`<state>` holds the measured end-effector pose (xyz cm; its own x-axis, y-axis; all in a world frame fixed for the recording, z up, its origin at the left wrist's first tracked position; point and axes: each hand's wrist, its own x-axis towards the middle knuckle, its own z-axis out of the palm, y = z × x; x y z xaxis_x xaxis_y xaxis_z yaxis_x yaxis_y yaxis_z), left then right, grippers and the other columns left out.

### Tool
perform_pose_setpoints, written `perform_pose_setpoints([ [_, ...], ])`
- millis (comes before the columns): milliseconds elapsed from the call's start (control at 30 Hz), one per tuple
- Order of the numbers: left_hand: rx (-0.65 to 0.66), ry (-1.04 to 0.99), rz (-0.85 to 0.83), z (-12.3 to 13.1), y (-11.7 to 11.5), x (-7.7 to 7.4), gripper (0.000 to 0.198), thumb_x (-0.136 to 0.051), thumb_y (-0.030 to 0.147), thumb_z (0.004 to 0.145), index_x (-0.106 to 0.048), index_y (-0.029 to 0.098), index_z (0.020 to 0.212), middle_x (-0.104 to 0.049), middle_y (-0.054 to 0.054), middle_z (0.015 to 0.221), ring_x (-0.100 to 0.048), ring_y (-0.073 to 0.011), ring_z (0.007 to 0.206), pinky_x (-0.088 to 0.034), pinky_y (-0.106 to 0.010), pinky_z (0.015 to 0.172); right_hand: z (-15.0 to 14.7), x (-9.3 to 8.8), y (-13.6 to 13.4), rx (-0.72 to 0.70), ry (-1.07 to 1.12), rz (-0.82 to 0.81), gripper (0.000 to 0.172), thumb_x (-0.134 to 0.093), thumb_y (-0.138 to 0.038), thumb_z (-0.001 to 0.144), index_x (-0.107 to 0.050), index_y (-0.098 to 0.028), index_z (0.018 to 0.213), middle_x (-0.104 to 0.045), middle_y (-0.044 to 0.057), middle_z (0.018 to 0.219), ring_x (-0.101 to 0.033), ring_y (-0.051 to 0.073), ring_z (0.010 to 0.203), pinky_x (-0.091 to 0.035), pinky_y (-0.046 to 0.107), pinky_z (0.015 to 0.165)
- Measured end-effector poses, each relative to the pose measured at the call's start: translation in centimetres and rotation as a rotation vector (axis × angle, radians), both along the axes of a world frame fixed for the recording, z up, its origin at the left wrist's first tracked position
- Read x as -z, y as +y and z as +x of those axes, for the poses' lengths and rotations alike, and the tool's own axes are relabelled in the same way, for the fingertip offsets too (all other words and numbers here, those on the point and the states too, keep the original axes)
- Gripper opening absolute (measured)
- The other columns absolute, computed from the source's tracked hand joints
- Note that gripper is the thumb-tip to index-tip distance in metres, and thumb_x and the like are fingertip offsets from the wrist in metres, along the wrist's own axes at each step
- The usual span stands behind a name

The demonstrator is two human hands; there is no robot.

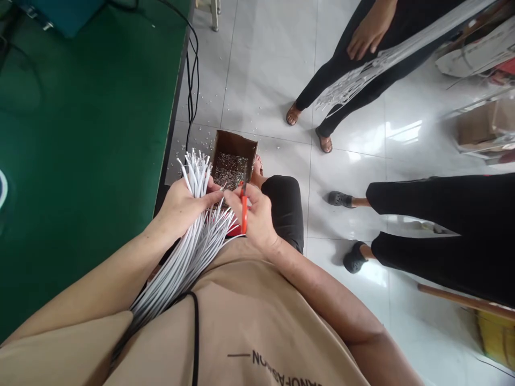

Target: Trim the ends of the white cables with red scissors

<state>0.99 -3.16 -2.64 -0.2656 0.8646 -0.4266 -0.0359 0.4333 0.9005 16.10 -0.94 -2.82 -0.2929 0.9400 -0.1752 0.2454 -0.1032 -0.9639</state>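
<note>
My left hand (179,209) is wrapped round a thick bundle of thin white cables (173,276), whose cut ends fan out above the fingers. The bundle runs down across my lap and under my left forearm. At the thumb tip, one cable end is pinched between my two hands. My right hand (259,217) has its thumb and fingertips closed near that end. It also holds red-handled scissors (244,212), dark blades pointing away from me; their full shape is partly covered by the fingers. More loose cable ends (221,220) splay out below the hands.
An open cardboard box (218,142) with small cut scraps stands on the floor just beyond my hands. A green table (100,150) lies at left, with black cords (193,80) at its edge. Two people stand at right, one beside hanging white cables (362,78).
</note>
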Motion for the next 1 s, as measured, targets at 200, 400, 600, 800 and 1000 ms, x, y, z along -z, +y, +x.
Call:
perform_pose_setpoints([
  [200, 0.0, 0.009, -0.001, 0.2, -0.2, 0.3, 0.027, -0.08, 0.031, 0.061, -0.064, 0.02, 0.079, -0.066, -0.001, 0.078, -0.061, -0.0172, 0.074, -0.049, -0.032, 0.076, 1.4, 0.6, 2.2, -0.045, -0.151, -0.041, 0.021, -0.053, -0.036, 0.084, -0.063, -0.018, 0.078, -0.053, -0.003, 0.064, -0.049, 0.012, 0.061, -0.038, 0.024, 0.06],
  [400, 0.032, -0.081, 0.013, 0.3, 0.0, -0.5, 0.025, -0.078, 0.029, 0.063, -0.069, 0.021, 0.086, -0.062, 0.002, 0.077, -0.057, -0.0144, 0.074, -0.046, -0.027, 0.074, 2.8, 0.3, 1.5, -0.307, -0.666, 0.436, 0.017, -0.055, -0.03, 0.084, -0.062, -0.017, 0.075, -0.063, 0.003, 0.078, -0.054, 0.015, 0.074, -0.033, 0.03, 0.071],
  [600, 0.1, -0.011, -0.02, 0.2, 0.0, -1.0, 0.034, -0.076, 0.03, 0.067, -0.072, 0.022, 0.1, -0.064, 0.0, 0.084, -0.058, -0.0133, 0.076, -0.046, -0.026, 0.075, 3.1, 0.1, 1.2, -0.383, -0.88, 0.518, 0.019, -0.054, -0.03, 0.087, -0.065, -0.017, 0.078, -0.066, 0.004, 0.08, -0.055, 0.016, 0.073, -0.028, 0.032, 0.07],
  [800, 0.142, 0.155, -0.05, 0.1, 0.0, -1.1, 0.037, -0.075, 0.032, 0.066, -0.073, 0.021, 0.101, -0.068, -0.001, 0.084, -0.062, -0.0166, 0.079, -0.047, -0.028, 0.077, 2.9, -0.5, 1.6, -0.429, -0.985, 0.552, 0.026, -0.05, -0.029, 0.09, -0.066, -0.016, 0.075, -0.065, 0.006, 0.075, -0.055, 0.018, 0.07, -0.027, 0.033, 0.071],
  [1000, 0.176, 0.265, -0.086, 0.2, 0.3, -1.8, 0.036, -0.073, 0.031, 0.067, -0.073, 0.021, 0.102, -0.069, -0.002, 0.085, -0.064, -0.0177, 0.077, -0.048, -0.03, 0.074, 2.9, -1.5, 1.5, -0.543, -1.075, 0.572, 0.02, -0.048, -0.014, 0.084, -0.064, -0.015, 0.072, -0.064, 0.009, 0.07, -0.055, 0.019, 0.069, -0.026, 0.034, 0.071],
])
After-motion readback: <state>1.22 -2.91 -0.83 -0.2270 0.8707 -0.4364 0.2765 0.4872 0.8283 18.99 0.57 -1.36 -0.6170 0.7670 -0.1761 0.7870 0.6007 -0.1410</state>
